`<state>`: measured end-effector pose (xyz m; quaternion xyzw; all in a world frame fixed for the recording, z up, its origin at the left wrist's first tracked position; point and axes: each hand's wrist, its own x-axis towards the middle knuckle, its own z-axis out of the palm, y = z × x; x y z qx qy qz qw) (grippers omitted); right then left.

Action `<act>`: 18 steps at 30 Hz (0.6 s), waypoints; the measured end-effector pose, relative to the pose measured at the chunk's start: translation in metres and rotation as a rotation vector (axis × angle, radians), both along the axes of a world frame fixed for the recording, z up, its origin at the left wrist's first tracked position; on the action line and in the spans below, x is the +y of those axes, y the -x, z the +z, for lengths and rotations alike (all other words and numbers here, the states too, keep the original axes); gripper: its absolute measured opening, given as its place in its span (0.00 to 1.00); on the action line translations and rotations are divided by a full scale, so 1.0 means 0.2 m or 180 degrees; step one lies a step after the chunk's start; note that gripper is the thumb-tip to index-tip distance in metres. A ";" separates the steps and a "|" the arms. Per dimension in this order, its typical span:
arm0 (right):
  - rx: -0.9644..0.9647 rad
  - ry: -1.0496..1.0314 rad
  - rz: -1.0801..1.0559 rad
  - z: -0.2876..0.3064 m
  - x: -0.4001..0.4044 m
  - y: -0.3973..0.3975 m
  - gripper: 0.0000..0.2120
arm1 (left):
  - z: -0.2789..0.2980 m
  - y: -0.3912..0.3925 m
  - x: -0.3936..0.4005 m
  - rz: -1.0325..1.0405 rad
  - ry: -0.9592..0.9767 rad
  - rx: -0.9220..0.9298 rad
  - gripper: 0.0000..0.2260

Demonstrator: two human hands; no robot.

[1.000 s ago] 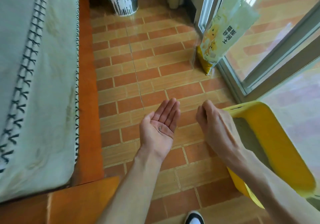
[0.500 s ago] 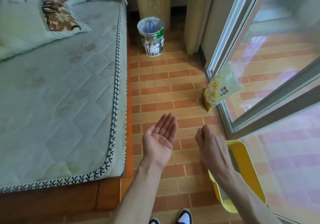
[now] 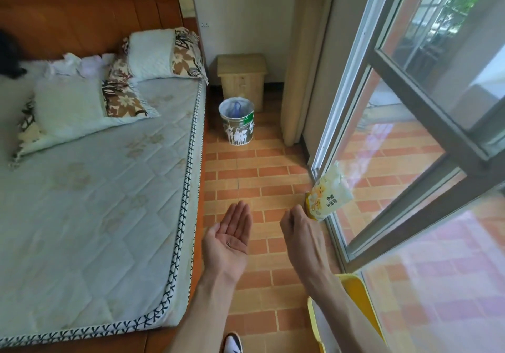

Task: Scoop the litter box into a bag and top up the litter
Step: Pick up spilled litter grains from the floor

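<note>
My left hand [image 3: 228,239] is held out palm up over the tiled floor, fingers flat, with a few tiny dark grains lying in the palm. My right hand [image 3: 300,232] hangs beside it, back towards me, fingers loosely curled with the fingertips pinched together. The yellow litter box [image 3: 355,292] sits on the floor at the lower right, partly hidden by my right forearm. A yellow and white litter bag [image 3: 329,197] leans against the sliding door frame just beyond my right hand. A metal bin lined with a plastic bag [image 3: 237,121] stands further off by the bed.
A bed with a quilted mattress [image 3: 95,202] and pillows fills the left side. A wooden box [image 3: 241,79] stands in the far corner behind the bin. The glass sliding door [image 3: 382,147] runs along the right. My shoe [image 3: 232,343] shows at the bottom.
My view has risen and tilted up, so the bed, bin and door now show in full. Both hands keep the same pose; the litter box has dropped to the lower right.
</note>
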<state>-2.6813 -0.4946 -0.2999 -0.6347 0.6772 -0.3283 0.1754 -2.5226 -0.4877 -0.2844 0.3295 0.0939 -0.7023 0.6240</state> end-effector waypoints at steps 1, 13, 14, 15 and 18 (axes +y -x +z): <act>0.0004 0.0028 -0.0012 0.02 -0.04 0.01 0.15 | 0.03 0.00 -0.03 0.0007 0.0042 0.0013 0.21; -0.0055 0.0244 -0.0244 0.18 -0.80 -0.03 0.14 | 0.24 -0.12 -0.84 -0.0154 0.0348 0.0022 0.21; -0.0083 0.0251 -0.0294 0.19 -0.88 -0.04 0.14 | 0.25 -0.13 -0.94 -0.0190 0.0351 0.0023 0.21; -0.0108 0.0247 -0.0320 0.20 -0.95 -0.06 0.14 | 0.26 -0.15 -1.03 -0.0202 0.0351 0.0033 0.21; -0.0163 0.0204 -0.0341 0.23 -1.17 -0.15 0.14 | 0.30 -0.24 -1.28 -0.0224 0.0392 0.0030 0.21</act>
